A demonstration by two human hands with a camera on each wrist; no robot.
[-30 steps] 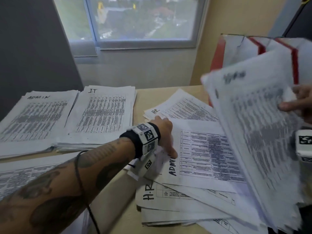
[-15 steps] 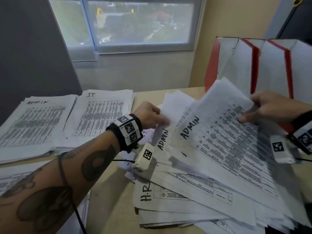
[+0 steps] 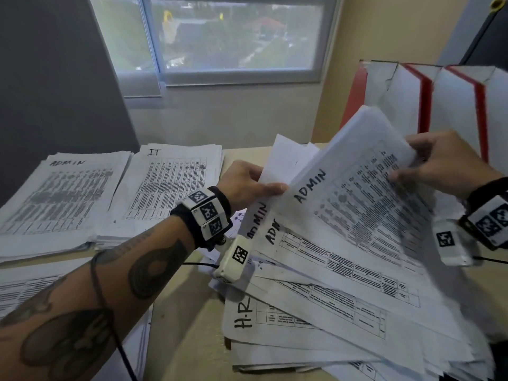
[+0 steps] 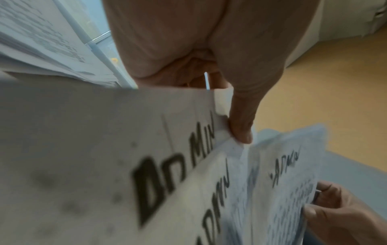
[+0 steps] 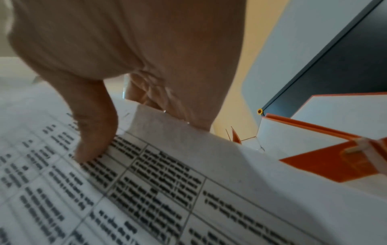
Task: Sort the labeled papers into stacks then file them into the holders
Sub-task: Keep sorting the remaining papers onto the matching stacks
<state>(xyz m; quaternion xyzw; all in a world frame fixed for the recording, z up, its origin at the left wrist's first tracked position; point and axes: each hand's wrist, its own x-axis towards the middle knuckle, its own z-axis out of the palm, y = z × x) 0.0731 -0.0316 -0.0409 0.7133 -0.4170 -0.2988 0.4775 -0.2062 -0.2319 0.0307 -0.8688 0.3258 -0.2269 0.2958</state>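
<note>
My left hand [image 3: 244,182] pinches one ADMIN sheet's [image 4: 117,165] corner, right hand [image 3: 439,163] grips the lifted ADMIN bundle [image 3: 365,188] over the desk's [image 3: 176,306] unsorted pile [image 3: 316,320]; thin, floppy, slippy, so grip edges w/ support.

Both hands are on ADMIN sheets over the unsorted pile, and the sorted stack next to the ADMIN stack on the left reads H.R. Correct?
Not quite. The left hand and right hand do hold ADMIN sheets over the unsorted pile, but the stack beside the ADMIN stack reads I.T, not H.R. The head view shows it.
</note>
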